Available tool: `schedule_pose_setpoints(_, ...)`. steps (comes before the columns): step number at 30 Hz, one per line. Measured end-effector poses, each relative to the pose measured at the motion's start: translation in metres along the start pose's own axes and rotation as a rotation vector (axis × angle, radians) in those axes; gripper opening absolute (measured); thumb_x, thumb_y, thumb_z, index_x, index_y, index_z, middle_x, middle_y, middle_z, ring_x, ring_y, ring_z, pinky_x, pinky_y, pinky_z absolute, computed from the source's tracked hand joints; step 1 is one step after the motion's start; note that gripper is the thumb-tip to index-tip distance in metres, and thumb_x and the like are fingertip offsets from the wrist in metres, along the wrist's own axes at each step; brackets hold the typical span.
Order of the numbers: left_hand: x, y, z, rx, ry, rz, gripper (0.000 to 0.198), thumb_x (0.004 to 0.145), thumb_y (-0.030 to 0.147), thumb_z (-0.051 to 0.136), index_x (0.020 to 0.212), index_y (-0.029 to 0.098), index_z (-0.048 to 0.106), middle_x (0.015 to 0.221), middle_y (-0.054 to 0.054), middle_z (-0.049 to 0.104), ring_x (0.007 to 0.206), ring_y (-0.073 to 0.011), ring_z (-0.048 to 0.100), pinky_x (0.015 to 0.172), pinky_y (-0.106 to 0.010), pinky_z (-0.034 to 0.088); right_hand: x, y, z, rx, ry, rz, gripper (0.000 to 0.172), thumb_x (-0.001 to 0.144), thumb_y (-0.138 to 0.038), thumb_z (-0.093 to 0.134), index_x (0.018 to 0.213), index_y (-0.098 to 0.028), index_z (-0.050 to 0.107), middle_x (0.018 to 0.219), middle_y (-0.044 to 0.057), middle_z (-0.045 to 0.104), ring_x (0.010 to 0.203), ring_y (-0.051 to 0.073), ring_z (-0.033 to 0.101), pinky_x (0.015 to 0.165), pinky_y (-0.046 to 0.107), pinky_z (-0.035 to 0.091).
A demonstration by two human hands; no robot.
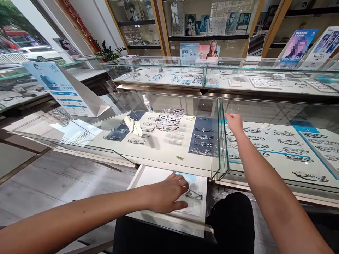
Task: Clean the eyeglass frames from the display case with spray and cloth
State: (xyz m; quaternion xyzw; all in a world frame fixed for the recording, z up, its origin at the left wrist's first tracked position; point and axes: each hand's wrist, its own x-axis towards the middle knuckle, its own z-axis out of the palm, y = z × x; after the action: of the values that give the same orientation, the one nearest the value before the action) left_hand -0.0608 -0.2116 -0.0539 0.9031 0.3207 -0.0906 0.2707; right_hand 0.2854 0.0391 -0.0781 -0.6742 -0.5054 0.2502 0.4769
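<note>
My left hand reaches over an open white drawer, its thumb and fingers apart. Just beyond its fingertips lies a pair of eyeglasses in the drawer, blurred, on pale printed material; whether the fingers touch the glasses is unclear. My right hand is closed in a fist above the right display case, by the upright glass edge between two cases. What it holds, if anything, is hidden. In the left case, several eyeglasses sit grouped near a white cloth.
A spray bottle stands behind the cloth. Dark blue display mats carry more frames. A folded sign rests on the counter at left. Glass cases line the back. My knee is beside the drawer.
</note>
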Motion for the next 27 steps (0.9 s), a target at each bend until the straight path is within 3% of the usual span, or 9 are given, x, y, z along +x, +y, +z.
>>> schedule_pose_setpoints(4,0.058,-0.036,0.037,0.208,0.186,-0.143,0.052,0.11,0.049,0.062,0.15,0.015,0.067,0.157,-0.02,0.067,0.154,-0.0427,0.053,0.125,-0.056,0.043,0.0,0.0,0.0,0.001,0.002,0.002,0.054,0.1,-0.037,0.066,0.062,-0.026,0.029,0.057,-0.007,0.02,0.06,0.012,0.018,0.056,0.033,0.018)
schedule_pose_setpoints(7,0.106,-0.07,0.039,0.319,0.328,-0.218,0.065,0.111,0.051,0.057,0.166,0.016,0.056,0.175,-0.02,0.052,0.168,-0.0442,0.038,0.131,-0.06,0.038,-0.001,-0.001,0.0,-0.004,0.009,0.003,0.054,0.099,-0.037,0.066,0.061,-0.026,0.029,0.057,-0.007,0.021,0.06,0.012,0.018,0.055,0.032,0.019)
schedule_pose_setpoints(12,0.178,-0.122,0.018,0.35,0.522,-0.274,0.073,0.115,0.056,0.04,0.173,0.014,0.049,0.183,-0.02,0.042,0.173,-0.0445,0.029,0.134,-0.062,0.035,-0.005,-0.005,0.0,0.008,0.001,-0.005,0.053,0.099,-0.037,0.065,0.061,-0.026,0.03,0.057,-0.007,0.022,0.061,0.013,0.02,0.056,0.032,0.021)
schedule_pose_setpoints(17,0.237,-0.158,-0.005,0.293,0.627,-0.321,0.076,0.115,0.058,0.035,0.173,0.012,0.049,0.184,-0.018,0.041,0.174,-0.0437,0.026,0.135,-0.061,0.03,-0.009,-0.008,0.001,-0.007,0.01,0.017,0.056,0.099,-0.039,0.066,0.06,-0.026,0.029,0.058,-0.007,0.022,0.061,0.013,0.02,0.057,0.032,0.02)
schedule_pose_setpoints(27,0.333,-0.214,-0.046,0.206,0.615,-0.353,0.081,0.114,0.065,0.03,0.17,0.012,0.054,0.182,-0.018,0.044,0.174,-0.0458,0.017,0.137,-0.064,0.022,-0.018,-0.01,0.0,0.004,0.03,0.007,0.058,0.099,-0.039,0.066,0.063,-0.026,0.023,0.06,-0.006,0.019,0.061,0.012,0.019,0.058,0.033,0.018)
